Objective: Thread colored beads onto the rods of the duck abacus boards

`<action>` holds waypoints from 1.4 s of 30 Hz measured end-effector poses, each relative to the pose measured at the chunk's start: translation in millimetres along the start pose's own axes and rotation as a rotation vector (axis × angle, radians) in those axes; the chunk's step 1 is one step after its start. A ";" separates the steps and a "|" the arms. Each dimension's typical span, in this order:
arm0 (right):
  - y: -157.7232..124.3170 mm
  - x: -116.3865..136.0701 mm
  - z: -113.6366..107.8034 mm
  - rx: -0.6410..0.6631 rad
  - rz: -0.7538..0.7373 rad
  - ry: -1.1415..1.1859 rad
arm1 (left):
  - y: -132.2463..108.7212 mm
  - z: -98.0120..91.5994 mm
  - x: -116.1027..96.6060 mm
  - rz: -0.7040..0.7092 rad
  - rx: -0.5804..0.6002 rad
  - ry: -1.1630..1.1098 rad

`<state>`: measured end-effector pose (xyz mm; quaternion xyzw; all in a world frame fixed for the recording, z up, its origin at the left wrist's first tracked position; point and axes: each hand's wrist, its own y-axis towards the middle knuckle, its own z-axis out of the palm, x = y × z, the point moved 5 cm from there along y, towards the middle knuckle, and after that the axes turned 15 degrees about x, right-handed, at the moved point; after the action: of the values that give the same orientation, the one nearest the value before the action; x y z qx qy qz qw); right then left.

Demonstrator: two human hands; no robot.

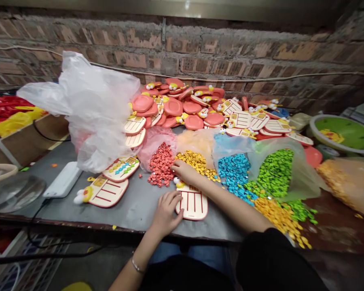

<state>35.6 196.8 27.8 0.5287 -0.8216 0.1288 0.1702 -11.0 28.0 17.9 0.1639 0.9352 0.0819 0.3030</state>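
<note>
Board (191,206), duck-headed, slots bare

Lies near the front edge of the grey bench (136,210). Risk: loose red pieces (161,165) and yellow pieces (194,162) sit heaped side by side, so a careless knock could mix colours. Left hand (166,213) open, fingers spread, touching the board's edge. Right hand (185,173) curled between the heaps; any held piece is hidden.

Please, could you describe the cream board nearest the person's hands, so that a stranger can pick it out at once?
On the grey table, find the heaps of small coloured pieces. Just in front lies a cream board with red lines and a bird head, the one right beside the left hand.
</note>
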 end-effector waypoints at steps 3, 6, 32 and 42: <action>5.2 -3.2 3.3 0.016 -0.034 -0.055 | 1.4 4.5 -0.5 0.039 0.073 -0.047; -12.7 -5.4 -11.6 -0.114 -0.072 0.056 | 1.5 6.4 -0.2 0.078 0.106 -0.091; -161.9 -16.7 8.3 -0.333 0.143 0.128 | 8.5 21.1 7.1 -0.136 0.259 0.247; -173.4 -25.9 7.9 -0.059 0.127 0.440 | 9.7 22.2 8.8 -0.163 0.352 0.249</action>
<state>202.6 144.4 15.3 0.4296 -0.7998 0.2274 0.3523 -2.1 41.4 -2.3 0.1268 0.9754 -0.0875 0.1574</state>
